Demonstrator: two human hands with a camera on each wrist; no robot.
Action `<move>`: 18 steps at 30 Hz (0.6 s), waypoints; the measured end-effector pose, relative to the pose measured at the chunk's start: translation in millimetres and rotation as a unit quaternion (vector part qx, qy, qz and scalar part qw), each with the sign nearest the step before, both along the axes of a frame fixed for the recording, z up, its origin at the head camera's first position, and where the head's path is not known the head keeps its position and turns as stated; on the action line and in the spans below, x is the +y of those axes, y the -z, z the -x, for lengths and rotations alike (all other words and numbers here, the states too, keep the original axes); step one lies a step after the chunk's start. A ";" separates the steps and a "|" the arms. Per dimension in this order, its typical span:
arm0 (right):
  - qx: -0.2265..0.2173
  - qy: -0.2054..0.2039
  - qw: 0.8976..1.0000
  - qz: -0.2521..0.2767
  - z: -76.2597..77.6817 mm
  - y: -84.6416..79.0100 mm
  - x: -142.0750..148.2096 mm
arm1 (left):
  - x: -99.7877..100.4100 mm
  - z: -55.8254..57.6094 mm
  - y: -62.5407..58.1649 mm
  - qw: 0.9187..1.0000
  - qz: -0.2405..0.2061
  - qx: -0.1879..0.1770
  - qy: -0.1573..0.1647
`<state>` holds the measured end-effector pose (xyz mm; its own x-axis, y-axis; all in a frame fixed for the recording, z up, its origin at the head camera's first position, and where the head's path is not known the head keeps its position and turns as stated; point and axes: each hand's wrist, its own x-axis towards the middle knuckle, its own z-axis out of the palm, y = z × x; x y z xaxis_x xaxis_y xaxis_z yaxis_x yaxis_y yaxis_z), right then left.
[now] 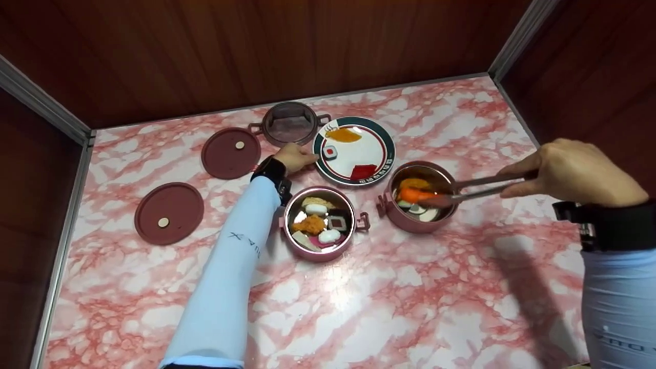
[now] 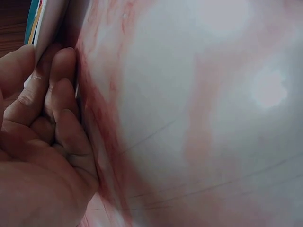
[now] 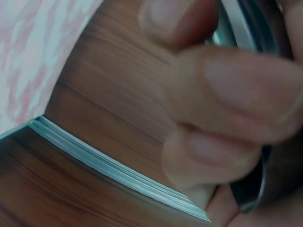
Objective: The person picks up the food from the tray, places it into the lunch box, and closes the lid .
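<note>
My left hand (image 1: 294,157) pinches the left edge of a dark-rimmed plate (image 1: 361,148); the left wrist view shows thumb and fingers on its rim (image 2: 47,28). On the plate lie an orange-yellow piece (image 1: 343,135), a sushi roll piece (image 1: 329,152) and a red piece (image 1: 364,171). In my right hand (image 1: 579,169) is a pair of tongs (image 1: 487,180), also seen as metal tongs (image 3: 241,23) close up. Their blurred tips reach into the right pot (image 1: 417,225), beside an orange piece (image 1: 409,195). Whether they grip anything, I cannot tell.
A left pot (image 1: 315,254) holds several food pieces, among them a fried-looking lump (image 1: 311,224) and white pieces. Two round maroon lids (image 1: 230,159) lie to the left. A glass-like handled lid or pan (image 1: 290,128) stands at the back. Brown panels (image 1: 256,51) enclose the marbled table (image 1: 410,307).
</note>
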<state>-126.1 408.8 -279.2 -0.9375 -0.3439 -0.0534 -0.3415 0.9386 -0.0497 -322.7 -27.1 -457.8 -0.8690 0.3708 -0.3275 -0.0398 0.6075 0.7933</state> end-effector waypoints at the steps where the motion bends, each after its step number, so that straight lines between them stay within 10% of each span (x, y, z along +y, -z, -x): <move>1: -0.007 -0.006 1.000 0.000 0.8 1.7 1.0 | 0.3 0.1 0.5 1.000 -0.001 0.000 -0.001; 18: -0.044 -0.012 0.999 -0.019 20.4 14.0 -20.1 | 1.1 1.5 3.5 1.000 -0.013 -0.009 -0.014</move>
